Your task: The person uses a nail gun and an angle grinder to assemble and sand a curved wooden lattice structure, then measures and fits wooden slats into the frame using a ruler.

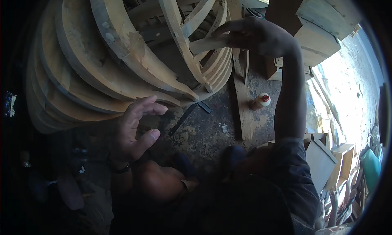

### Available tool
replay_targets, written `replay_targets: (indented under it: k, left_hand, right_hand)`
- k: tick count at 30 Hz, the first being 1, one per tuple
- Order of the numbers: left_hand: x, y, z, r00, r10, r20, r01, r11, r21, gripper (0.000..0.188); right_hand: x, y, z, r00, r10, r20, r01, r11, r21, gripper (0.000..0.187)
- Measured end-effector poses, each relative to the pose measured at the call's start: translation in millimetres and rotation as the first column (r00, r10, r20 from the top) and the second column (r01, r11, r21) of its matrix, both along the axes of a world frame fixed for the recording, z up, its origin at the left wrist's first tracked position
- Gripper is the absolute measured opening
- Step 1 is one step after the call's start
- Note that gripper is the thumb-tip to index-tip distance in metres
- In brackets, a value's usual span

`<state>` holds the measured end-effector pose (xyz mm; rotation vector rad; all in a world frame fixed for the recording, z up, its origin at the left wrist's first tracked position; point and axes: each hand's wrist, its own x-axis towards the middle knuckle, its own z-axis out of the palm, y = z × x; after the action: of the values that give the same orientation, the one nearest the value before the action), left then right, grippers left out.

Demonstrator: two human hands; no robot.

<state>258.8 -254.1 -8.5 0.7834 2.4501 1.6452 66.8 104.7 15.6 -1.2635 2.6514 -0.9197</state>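
Note:
A large wooden boat-like frame (pixel 134 51) with several curved ribs fills the upper left and middle of the head view. My right hand (pixel 263 37) reaches over to its right side, fingers closed on the end of a short pale wood strip (pixel 209 44). The strip's other end meets an upright rib (pixel 179 31); whether it is fixed there I cannot tell. My left hand (pixel 136 127) hovers just below the ribs' lower ends, fingers apart and thumb out, holding nothing. On the floor between my hands lies a black try square (pixel 190 114).
A white glue bottle with a red cap (pixel 260 100) stands beside a wooden board (pixel 243 112) on the stained floor (pixel 196 133). Wooden boxes (pixel 318 39) are stacked at the upper right. More box-like wooden pieces (pixel 341 165) and a green object (pixel 370 166) are at the lower right.

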Motion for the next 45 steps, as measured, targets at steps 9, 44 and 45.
replay_targets:
  k: [9,44,45]
  left_hand:
    - [27.8,-30.6,-12.4,0.995,0.085,0.044,-0.090,0.989,0.121,0.062]
    - [10.6,-10.5,-2.2,0.983,0.102,0.155,-0.115,0.990,0.075,0.074]
    - [7.0,-10.1,-5.5,0.987,0.080,0.138,-0.098,0.986,0.132,0.060]
  right_hand:
    - [-91.1,44.5,-22.9,0.892,-0.175,-0.416,0.151,0.984,-0.090,0.031]
    - [-90.2,45.7,-3.7,0.964,-0.166,-0.208,0.079,0.925,-0.372,0.027]
    - [-82.2,49.4,-0.1,0.891,-0.398,-0.220,0.345,0.907,-0.243,0.025]
